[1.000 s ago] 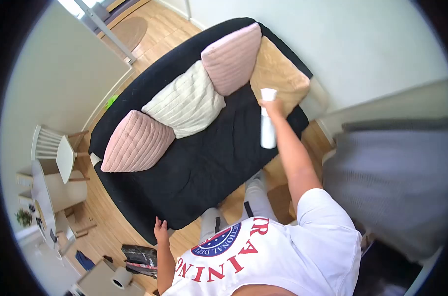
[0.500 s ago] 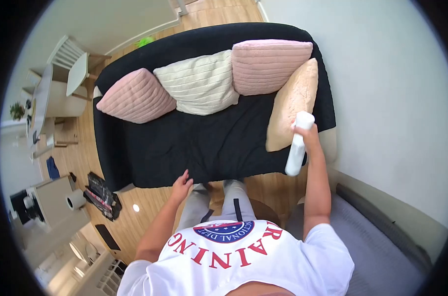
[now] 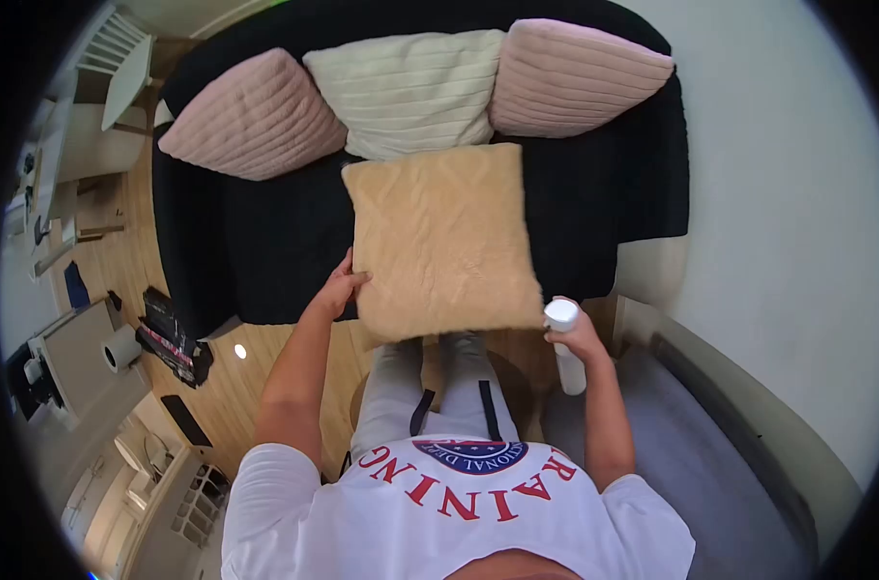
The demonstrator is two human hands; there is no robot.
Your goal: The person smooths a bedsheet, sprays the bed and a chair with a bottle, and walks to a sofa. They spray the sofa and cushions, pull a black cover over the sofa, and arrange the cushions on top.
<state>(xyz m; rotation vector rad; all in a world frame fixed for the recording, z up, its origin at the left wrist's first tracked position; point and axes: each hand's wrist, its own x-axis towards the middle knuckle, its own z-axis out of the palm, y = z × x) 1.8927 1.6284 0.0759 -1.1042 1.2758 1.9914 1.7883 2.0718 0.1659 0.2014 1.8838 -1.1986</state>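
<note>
A tan cushion (image 3: 444, 242) is held up flat in front of me, over the front of the black sofa (image 3: 256, 261). My left hand (image 3: 341, 286) grips its left edge, thumb on the near face and the other fingers partly hidden behind. My right hand (image 3: 579, 338) is wrapped round a white handheld device (image 3: 571, 372) beside the cushion's lower right corner. Whether that hand also touches the cushion is hard to tell. Behind the tan cushion lean a pink cushion (image 3: 256, 116) at the left, a cream cushion (image 3: 410, 92) and another pink cushion (image 3: 575, 77).
A grey padded surface (image 3: 662, 454) lies at my right, near the white wall (image 3: 778, 193). On the wooden floor at the left is a black bag (image 3: 174, 338). A white chair (image 3: 130, 82) and a paper roll (image 3: 122, 348) are farther left.
The tan cushion has moved from the sofa's right end to the middle, in front of me. My left hand has taken hold of its edge. My right hand has come lower with the white device.
</note>
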